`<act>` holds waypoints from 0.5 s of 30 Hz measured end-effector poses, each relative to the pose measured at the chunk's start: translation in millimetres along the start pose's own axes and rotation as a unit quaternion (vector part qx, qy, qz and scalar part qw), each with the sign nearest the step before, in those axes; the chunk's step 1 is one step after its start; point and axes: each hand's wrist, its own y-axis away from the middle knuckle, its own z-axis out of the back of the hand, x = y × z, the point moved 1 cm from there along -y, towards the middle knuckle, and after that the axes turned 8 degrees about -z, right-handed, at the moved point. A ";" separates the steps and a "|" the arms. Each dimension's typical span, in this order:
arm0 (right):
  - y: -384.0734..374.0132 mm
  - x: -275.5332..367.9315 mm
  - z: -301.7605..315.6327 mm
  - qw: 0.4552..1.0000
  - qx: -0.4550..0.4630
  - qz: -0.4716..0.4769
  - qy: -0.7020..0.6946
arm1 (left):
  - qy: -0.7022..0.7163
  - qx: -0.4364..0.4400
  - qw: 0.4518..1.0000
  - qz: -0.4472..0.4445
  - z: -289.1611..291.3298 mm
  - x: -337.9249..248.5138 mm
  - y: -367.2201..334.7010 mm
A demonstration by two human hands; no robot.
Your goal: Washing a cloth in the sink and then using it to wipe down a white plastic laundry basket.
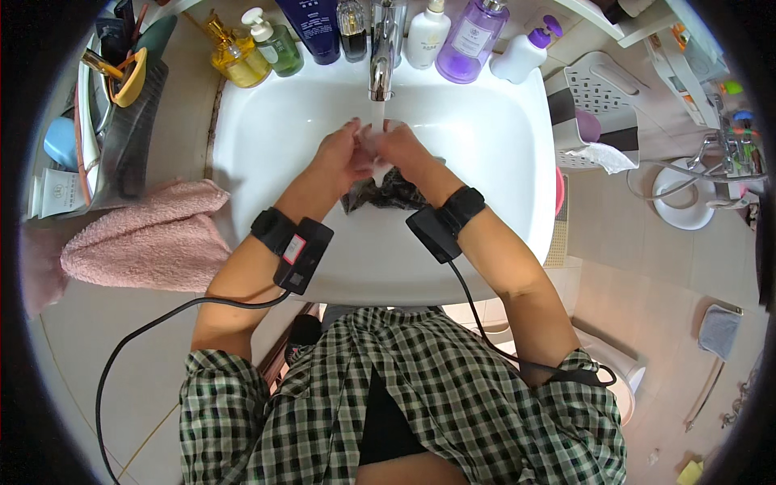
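The left hand (339, 153) and the right hand (402, 152) were positioned close together over the glossy white ceramic sink (505, 170), in the water stream below the silver metal faucet (383, 48) at the middle of the back edge. The fingers of both hands were partly curled and blurred; whether either hand gripped anything could not be determined. A black, crumpled, fabric-like item (396, 192) lay in the basin just below the hands, between the left and right edges. Along the back edge, left of the faucet, stood a clear yellow pump bottle (241, 65); right of it stood a translucent purple bottle (471, 44). A fluffy pink towel (153, 238) hung beside the sink's left edge. Each wrist carried a black strapped module.
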 end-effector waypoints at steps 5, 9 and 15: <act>14.4 -57.0 6.1 0.780 -0.287 0.205 0.516 | -0.438 -0.010 0.882 -0.176 20.6 25.7 -10.7; 11.1 -51.8 -5.2 0.905 -0.058 0.139 0.398 | -0.665 0.025 0.623 -0.410 27.1 61.8 -9.0; 27.7 8.7 7.9 0.996 0.041 0.036 0.073 | -0.581 0.031 0.717 -0.384 51.9 41.0 -22.4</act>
